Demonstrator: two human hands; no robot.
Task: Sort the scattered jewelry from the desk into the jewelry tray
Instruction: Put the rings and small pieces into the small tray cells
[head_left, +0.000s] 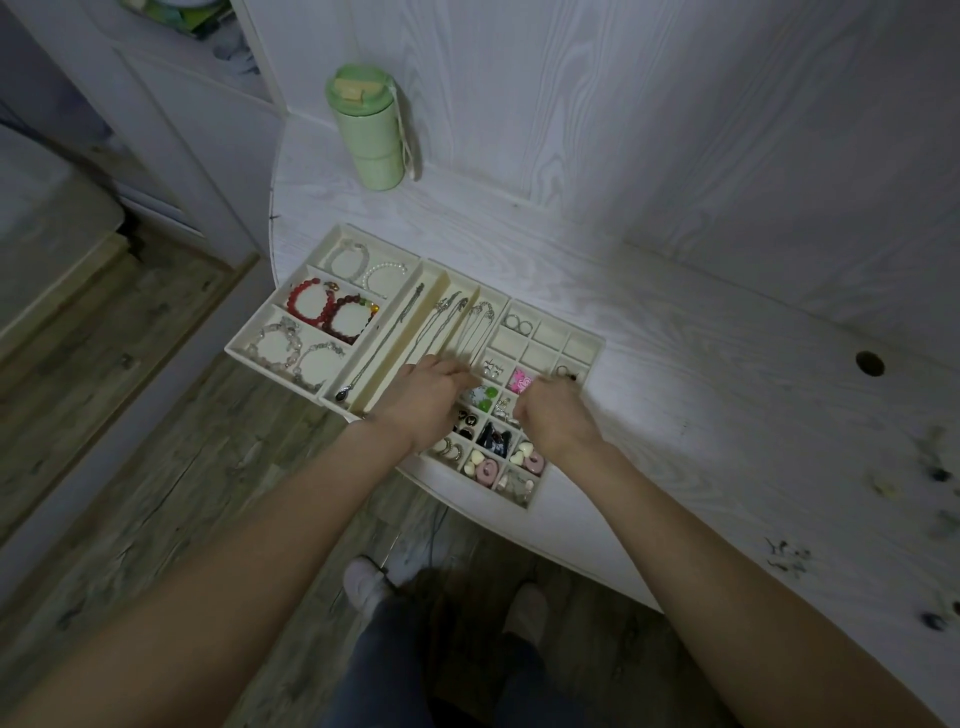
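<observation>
A cream jewelry tray (592, 344) in three sections lies on the white desk. Its left section holds bead bracelets, among them red ones (311, 304). The middle slots hold thin silver necklaces (436, 325). The right grid holds rings, earrings and a pink piece (521, 381). My left hand (431, 395) hovers over the near end of the necklace slots, fingers curled toward the chains. My right hand (553, 413) is over the grid, fingers bunched near a small dark earring (566, 373). What either hand pinches is hidden. Scattered small jewelry (789, 558) lies at the desk's right edge.
A green lidded bottle (371, 132) stands at the back left of the desk (675, 374). A round cable hole (869, 364) sits to the right. The desk's curved front edge runs just below the tray; the wood floor and my feet are beneath.
</observation>
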